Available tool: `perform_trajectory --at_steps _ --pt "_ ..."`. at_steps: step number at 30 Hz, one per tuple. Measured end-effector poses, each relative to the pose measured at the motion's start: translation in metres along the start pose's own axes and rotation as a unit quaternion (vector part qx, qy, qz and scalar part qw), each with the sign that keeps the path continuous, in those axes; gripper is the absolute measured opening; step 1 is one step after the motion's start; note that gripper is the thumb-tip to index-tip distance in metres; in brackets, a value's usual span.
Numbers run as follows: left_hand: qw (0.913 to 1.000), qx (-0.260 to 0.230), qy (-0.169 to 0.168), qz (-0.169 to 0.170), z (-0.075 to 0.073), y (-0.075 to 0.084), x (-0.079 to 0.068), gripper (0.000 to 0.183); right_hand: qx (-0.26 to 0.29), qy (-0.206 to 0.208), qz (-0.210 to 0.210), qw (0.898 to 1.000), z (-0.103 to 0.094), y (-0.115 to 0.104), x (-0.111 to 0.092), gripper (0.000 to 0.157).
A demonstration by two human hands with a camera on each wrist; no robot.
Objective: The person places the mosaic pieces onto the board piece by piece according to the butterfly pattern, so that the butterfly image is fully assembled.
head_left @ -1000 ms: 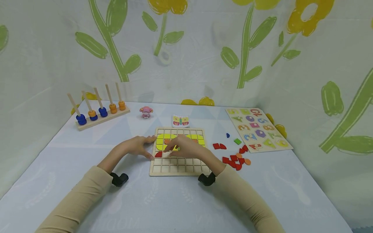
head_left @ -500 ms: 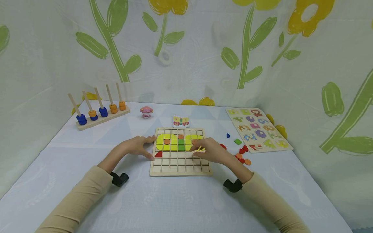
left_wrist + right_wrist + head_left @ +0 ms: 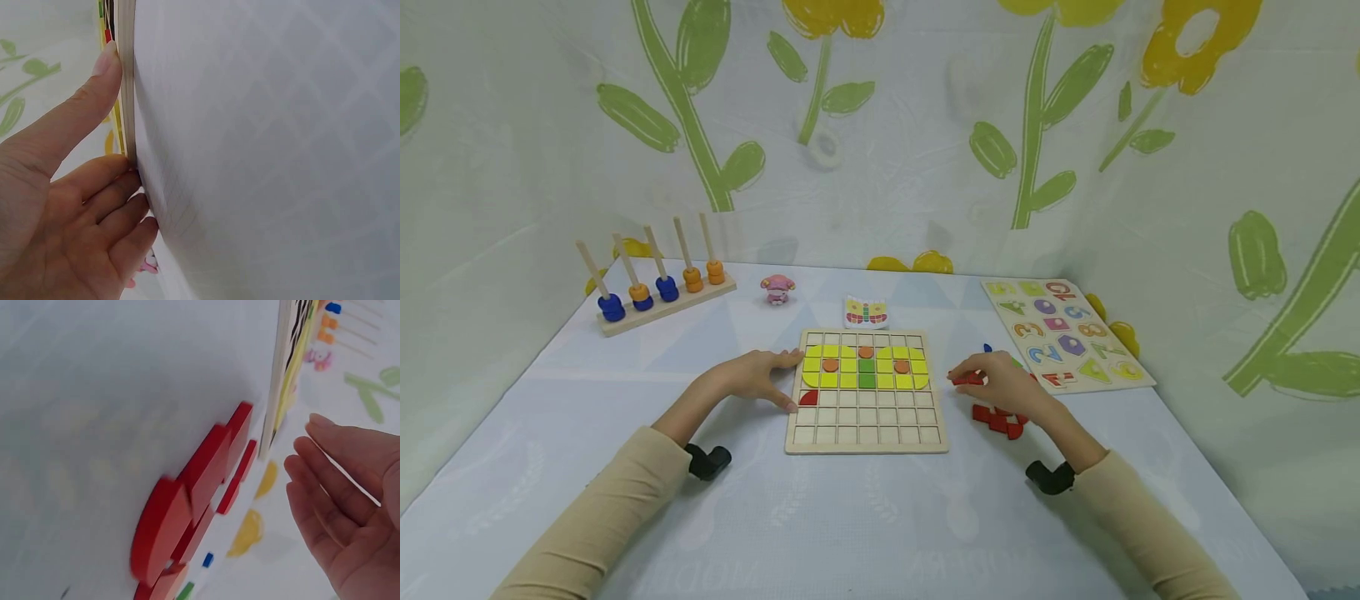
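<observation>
A wooden grid board (image 3: 867, 427) lies flat at the middle of the table. Yellow, orange and green tiles fill its upper rows, and a lone red quarter-round tile (image 3: 808, 397) sits below them at the left. Against the board's left edge rests my left hand (image 3: 751, 377), thumb and fingertips spread apart and touching the rim. My right hand (image 3: 1003, 385) hovers over loose red tiles (image 3: 981, 413) right of the board. In the right wrist view the right hand (image 3: 350, 494) has nothing between thumb and fingers, apart from the red tiles (image 3: 206, 472) on the table.
A butterfly pattern card (image 3: 866, 312) lies behind the board, near a pink figurine (image 3: 777, 288). The peg stand with blue and orange beads (image 3: 662, 302) is at the back left. A number puzzle board (image 3: 1063, 333) lies at the back right.
My right hand has moved from over the board to the right, above the loose red tiles, uncovering the board's tiles. My left hand has stayed at the board's left edge.
</observation>
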State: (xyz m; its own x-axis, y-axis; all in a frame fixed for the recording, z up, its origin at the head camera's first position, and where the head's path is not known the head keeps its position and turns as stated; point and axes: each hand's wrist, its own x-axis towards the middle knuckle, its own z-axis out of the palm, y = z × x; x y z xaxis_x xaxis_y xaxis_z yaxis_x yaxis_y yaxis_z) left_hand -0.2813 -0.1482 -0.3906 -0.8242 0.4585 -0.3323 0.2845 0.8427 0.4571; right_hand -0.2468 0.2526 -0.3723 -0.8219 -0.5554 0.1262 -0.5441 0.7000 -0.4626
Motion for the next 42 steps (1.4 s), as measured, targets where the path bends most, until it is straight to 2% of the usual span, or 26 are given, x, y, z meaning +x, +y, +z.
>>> perform_trajectory --at_steps 7,11,15,22,32,38,42 --pt "1.0 -0.002 -0.001 -0.001 0.0 0.0 -0.001 0.098 -0.025 -0.011 -0.006 1.0 -0.004 0.012 0.002 0.026" --pt "1.0 -0.005 -0.003 -0.002 -0.001 0.001 -0.001 0.098 -0.035 -0.044 0.0 0.998 -0.003 0.017 0.006 0.034" --pt "1.0 -0.006 -0.001 -0.003 -0.001 0.001 0.0 0.099 -0.047 -0.072 0.008 0.996 0.0 0.018 0.008 0.036" --pt "1.0 -0.001 -0.001 -0.006 0.0 0.0 0.001 0.099 -0.05 -0.059 0.019 0.997 0.002 0.019 0.008 0.03" --pt "0.9999 -0.001 -0.003 -0.014 0.0 0.0 0.001 0.099 -0.046 -0.052 0.041 0.997 0.003 0.018 0.012 0.03" --pt "0.9998 -0.004 -0.005 -0.02 0.0 0.002 0.001 0.099 -0.001 -0.061 0.059 0.996 0.0 0.017 0.01 0.024" --pt "0.9998 -0.004 -0.005 -0.02 0.0 0.002 0.001 0.099 0.006 -0.061 0.038 0.997 -0.002 0.015 0.009 0.022"
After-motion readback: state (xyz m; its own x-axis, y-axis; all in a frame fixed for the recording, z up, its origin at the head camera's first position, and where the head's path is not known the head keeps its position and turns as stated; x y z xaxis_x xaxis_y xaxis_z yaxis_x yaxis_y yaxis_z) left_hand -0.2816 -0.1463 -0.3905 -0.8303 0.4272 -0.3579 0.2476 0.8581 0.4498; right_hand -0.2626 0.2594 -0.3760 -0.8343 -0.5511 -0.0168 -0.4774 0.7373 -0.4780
